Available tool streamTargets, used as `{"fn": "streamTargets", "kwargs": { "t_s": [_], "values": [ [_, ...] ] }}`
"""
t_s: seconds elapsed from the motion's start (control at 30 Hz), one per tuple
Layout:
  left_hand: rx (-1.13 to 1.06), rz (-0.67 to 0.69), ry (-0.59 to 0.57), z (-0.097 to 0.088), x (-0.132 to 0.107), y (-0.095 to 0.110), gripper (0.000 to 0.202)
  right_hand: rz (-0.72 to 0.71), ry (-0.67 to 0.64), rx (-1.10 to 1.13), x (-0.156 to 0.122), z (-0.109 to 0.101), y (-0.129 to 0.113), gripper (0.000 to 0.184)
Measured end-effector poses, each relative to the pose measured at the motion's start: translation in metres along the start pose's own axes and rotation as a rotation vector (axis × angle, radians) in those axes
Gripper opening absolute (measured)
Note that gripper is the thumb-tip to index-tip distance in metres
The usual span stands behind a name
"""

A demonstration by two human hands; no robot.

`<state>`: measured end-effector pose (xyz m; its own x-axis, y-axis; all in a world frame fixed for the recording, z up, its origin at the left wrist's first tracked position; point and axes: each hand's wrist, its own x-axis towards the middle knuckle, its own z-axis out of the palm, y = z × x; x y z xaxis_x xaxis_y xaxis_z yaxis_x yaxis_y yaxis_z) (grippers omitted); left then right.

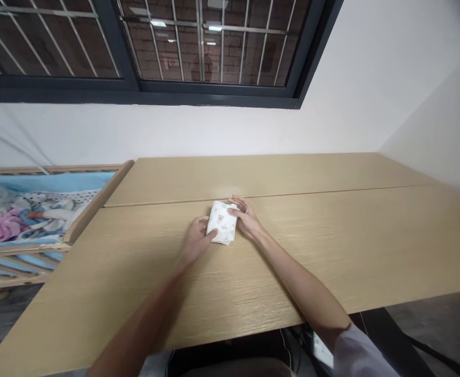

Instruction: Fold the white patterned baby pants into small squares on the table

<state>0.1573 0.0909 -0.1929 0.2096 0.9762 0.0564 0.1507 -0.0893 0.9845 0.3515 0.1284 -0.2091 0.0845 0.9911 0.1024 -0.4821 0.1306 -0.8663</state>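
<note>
Between my two hands is a small folded white cloth (222, 224) with little printed figures, held just over the wooden table. My left hand (197, 240) pinches its lower left side, thumb on the front face and fingers behind. At its upper right, my right hand (248, 219) grips the edge, with the thumb across the front and the other fingers partly behind it. Several layers show at the cloth's lower edge. What lies behind it is hidden.
The wide wooden table (351, 235) has a seam running across it. A wooden crib (112, 193) with blue lining, holding a pink cloth (2, 229) and other fabrics, stands at the left. Beyond the table are a white wall (214, 128) and a barred window (210, 47).
</note>
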Motion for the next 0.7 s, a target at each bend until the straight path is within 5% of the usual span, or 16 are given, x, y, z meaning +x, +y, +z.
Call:
{"fn": "streamTargets", "kwargs": {
  "t_s": [0.3, 0.43, 0.57, 0.7],
  "values": [
    [0.485, 0.105, 0.142, -0.003, -0.013, 0.004, 0.033, -0.032, -0.263, -0.429, 0.042, -0.003, 0.024, 0.056],
    [0.960, 0.331, 0.049, 0.004, -0.027, 0.016, 0.033, -0.175, -0.461, -0.764, 0.053, -0.008, 0.020, 0.049],
    [1.153, 0.485, -0.099, 0.019, -0.043, 0.014, 0.038, -0.427, -0.618, -1.086, 0.040, 0.007, -0.009, 0.044],
    [1.185, 0.474, -0.099, 0.033, -0.053, 0.001, 0.043, -0.468, -0.901, -1.231, 0.002, 0.030, -0.033, 0.048]
  ]
}}
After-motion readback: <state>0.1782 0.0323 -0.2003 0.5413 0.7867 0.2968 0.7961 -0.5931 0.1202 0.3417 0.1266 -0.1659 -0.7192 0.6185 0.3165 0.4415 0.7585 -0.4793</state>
